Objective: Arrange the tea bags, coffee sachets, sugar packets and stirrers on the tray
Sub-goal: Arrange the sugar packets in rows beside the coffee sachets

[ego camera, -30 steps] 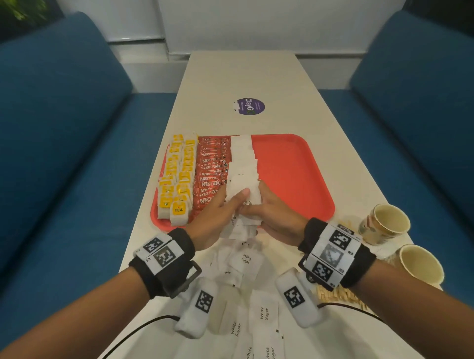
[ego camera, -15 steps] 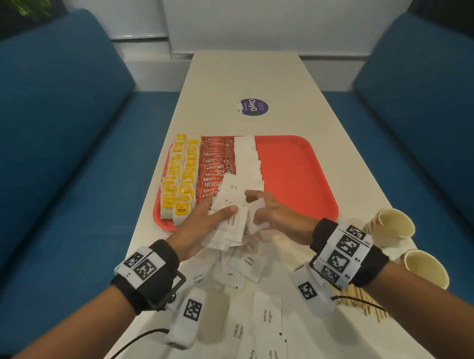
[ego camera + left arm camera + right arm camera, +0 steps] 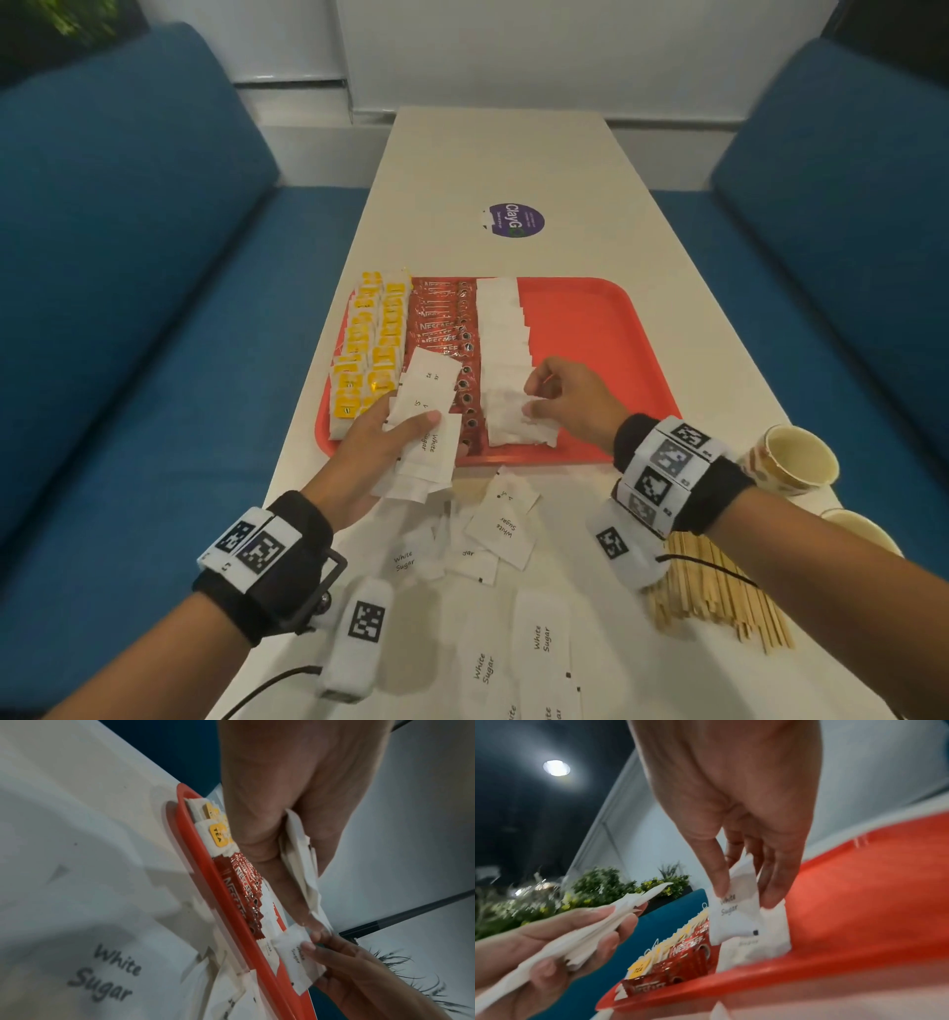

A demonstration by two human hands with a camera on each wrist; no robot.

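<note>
While the left hand [image 3: 369, 447] grips a stack [image 3: 427, 426] of sugar packets, the right hand [image 3: 570, 406] pinches one packet [image 3: 734, 914]. It hangs over the tray's [image 3: 606, 329] 6 o'clock edge.

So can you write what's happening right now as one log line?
left hand holds sugar stack | right hand pinches sugar packet over tray | stirrers on table

White table [image 3: 513, 154], blue sofas [image 3: 128, 257] either side, purple sticker [image 3: 513, 220], two paper cups [image 3: 796, 457], green plants [image 3: 598, 886]
</note>
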